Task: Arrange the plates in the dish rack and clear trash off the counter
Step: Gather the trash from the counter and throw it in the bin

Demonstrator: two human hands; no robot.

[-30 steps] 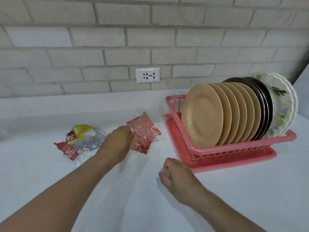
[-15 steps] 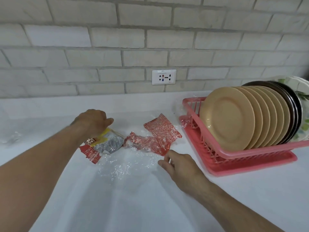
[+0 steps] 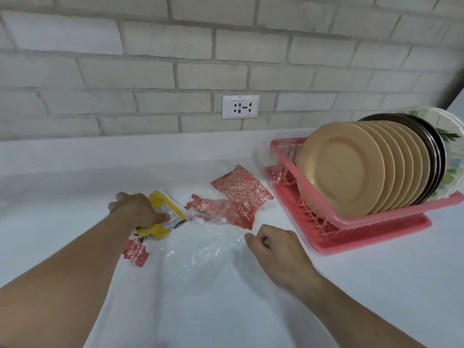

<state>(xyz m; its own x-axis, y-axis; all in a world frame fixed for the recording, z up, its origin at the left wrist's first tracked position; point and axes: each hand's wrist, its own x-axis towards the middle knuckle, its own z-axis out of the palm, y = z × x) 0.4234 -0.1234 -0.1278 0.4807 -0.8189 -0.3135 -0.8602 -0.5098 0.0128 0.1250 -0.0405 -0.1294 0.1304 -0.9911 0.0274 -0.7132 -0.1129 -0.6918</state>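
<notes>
The left hand [image 3: 136, 212] covers much of the yellow wrapper [image 3: 157, 231], whose print is too blurred to read. The right hand [image 3: 278, 249] curls its fingers under; whether they pinch anything cannot be told. The dark plates [image 3: 437, 151] sit mostly hidden behind the tan plates [image 3: 344, 169], and the picture's right edge cuts off the patterned plates [image 3: 453, 172].

Looks like a home kitchen: white counter [image 3: 376, 285] against a painted brick wall [image 3: 175, 59], a wall socket [image 3: 241, 107] just above it, and at the right a pink dish rack [image 3: 356, 222] full of upright plates [image 3: 344, 169].
</notes>
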